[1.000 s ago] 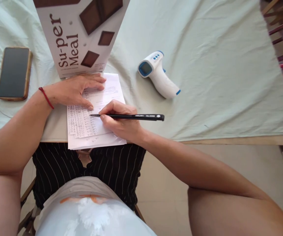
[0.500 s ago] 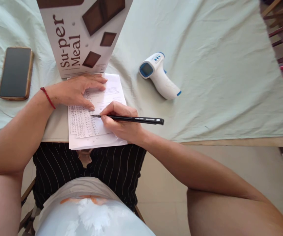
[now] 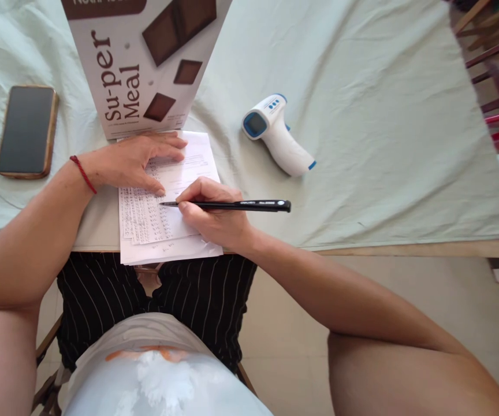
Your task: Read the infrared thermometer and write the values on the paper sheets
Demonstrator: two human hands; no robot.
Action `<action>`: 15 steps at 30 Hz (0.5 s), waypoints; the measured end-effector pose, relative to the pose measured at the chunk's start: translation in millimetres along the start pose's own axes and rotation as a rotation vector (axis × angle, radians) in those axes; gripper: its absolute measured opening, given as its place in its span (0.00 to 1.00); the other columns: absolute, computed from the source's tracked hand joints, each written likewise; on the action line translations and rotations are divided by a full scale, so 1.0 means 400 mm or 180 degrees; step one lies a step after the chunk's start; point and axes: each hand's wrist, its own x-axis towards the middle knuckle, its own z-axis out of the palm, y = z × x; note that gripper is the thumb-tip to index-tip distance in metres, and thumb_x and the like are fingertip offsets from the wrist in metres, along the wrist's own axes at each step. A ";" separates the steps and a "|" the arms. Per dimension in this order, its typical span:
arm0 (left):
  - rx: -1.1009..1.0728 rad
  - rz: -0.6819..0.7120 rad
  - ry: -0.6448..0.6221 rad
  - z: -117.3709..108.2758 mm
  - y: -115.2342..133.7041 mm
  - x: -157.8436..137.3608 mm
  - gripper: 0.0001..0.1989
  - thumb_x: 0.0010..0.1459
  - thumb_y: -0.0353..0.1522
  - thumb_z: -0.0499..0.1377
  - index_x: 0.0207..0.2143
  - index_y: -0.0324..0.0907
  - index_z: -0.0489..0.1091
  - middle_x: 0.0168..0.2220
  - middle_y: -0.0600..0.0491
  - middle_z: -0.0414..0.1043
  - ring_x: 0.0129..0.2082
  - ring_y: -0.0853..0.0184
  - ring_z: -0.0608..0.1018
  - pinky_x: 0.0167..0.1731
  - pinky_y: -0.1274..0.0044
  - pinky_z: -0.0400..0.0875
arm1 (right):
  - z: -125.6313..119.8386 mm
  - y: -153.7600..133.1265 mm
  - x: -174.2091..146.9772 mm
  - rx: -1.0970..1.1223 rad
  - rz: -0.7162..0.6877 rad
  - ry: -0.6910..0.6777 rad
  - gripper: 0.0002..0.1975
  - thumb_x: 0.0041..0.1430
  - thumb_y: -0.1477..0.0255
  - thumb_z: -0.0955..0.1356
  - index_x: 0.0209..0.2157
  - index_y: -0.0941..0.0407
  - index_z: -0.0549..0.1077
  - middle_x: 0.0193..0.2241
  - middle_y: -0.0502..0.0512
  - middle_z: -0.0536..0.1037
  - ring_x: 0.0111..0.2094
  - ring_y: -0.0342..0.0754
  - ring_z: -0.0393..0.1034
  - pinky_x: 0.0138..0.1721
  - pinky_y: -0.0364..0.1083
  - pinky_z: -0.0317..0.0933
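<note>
Several stacked sheets of paper (image 3: 189,231) lie at the table's near edge, the top one covered in columns of small handwriting. My left hand (image 3: 139,159) rests flat across their upper part, fingers spread, holding nothing; a red cord bracelet (image 3: 83,174) circles its wrist. A black pen (image 3: 241,205) is pinched in my right hand (image 3: 215,214), its tip at the written columns just below my left thumb. Right behind the papers stands a white box (image 3: 123,86) printed "Su-per Meal" with brown squares.
To the left lies a phone (image 3: 26,132) in a brown-edged case. A white and blue infrared thermometer (image 3: 278,136) lies right of the papers. A pale green cloth (image 3: 383,133) covers the table, whose wooden edge (image 3: 427,247) shows in front. Red-framed things stand at the far right.
The pen's rear end has tilted up slightly in my right hand, while its tip stays at almost the same spot. The whole view has shifted a little; my left hand stays on the papers.
</note>
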 end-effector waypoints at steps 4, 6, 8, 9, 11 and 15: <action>-0.0004 0.0012 -0.0004 0.001 -0.001 -0.001 0.31 0.63 0.49 0.63 0.63 0.45 0.72 0.70 0.51 0.65 0.72 0.51 0.63 0.72 0.53 0.57 | 0.001 0.000 -0.001 0.0010 -0.0047 0.0020 0.03 0.50 0.75 0.66 0.25 0.52 0.70 0.22 0.46 0.74 0.23 0.42 0.62 0.28 0.44 0.62; -0.0005 0.0012 -0.0011 0.002 -0.002 0.000 0.30 0.63 0.48 0.63 0.63 0.45 0.72 0.70 0.51 0.66 0.71 0.51 0.64 0.72 0.53 0.57 | 0.002 -0.001 -0.002 0.0000 -0.0065 0.0009 0.04 0.50 0.75 0.66 0.25 0.52 0.70 0.22 0.46 0.74 0.23 0.42 0.63 0.28 0.44 0.61; 0.0018 -0.0017 -0.0011 0.002 -0.001 0.000 0.29 0.63 0.45 0.65 0.63 0.44 0.72 0.69 0.50 0.66 0.72 0.50 0.63 0.72 0.52 0.58 | 0.003 -0.003 -0.002 0.0011 -0.0106 0.0023 0.04 0.50 0.75 0.66 0.25 0.52 0.70 0.22 0.46 0.74 0.23 0.41 0.62 0.27 0.44 0.60; 0.0036 -0.0040 -0.0012 0.001 0.002 0.000 0.30 0.62 0.44 0.66 0.63 0.43 0.72 0.69 0.50 0.66 0.72 0.50 0.63 0.72 0.52 0.57 | 0.003 -0.004 -0.002 0.0020 -0.0128 0.0037 0.04 0.50 0.76 0.65 0.24 0.52 0.69 0.21 0.46 0.73 0.23 0.41 0.62 0.27 0.44 0.59; 0.0078 -0.0101 -0.0034 -0.002 0.011 0.000 0.30 0.62 0.41 0.66 0.64 0.42 0.70 0.70 0.50 0.65 0.72 0.51 0.62 0.73 0.54 0.56 | 0.003 -0.005 -0.002 0.0037 -0.0165 0.0056 0.05 0.50 0.76 0.65 0.24 0.53 0.69 0.21 0.46 0.73 0.23 0.41 0.62 0.26 0.43 0.58; 0.0112 -0.0249 -0.0171 -0.010 0.032 0.002 0.32 0.62 0.39 0.66 0.65 0.35 0.68 0.73 0.45 0.60 0.74 0.49 0.60 0.74 0.55 0.52 | 0.000 -0.004 -0.001 0.0034 -0.0123 -0.0057 0.05 0.51 0.77 0.65 0.25 0.53 0.68 0.21 0.45 0.71 0.23 0.40 0.60 0.27 0.43 0.58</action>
